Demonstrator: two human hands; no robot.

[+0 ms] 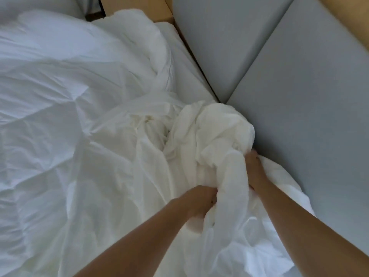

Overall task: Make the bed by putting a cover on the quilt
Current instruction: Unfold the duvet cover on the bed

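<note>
Head view, looking down: a soft, cream-white wad of bedding [217, 136] sits right of centre, twisted into a rounded lump. I cannot tell whether it is quilt or cover. The left hand [201, 200] grips its lower end with curled fingers. The right hand [254, 166] clutches its right side, fingertips buried in the folds. A thin, sharply creased white cover [50, 126] spreads across the left half. A puffier quilt [135, 43] mounds at upper centre. Smooth grey padded panels [299, 86] fill the upper right, pressing against the wad, with tan wooden trim [139, 7] along the top.
</note>
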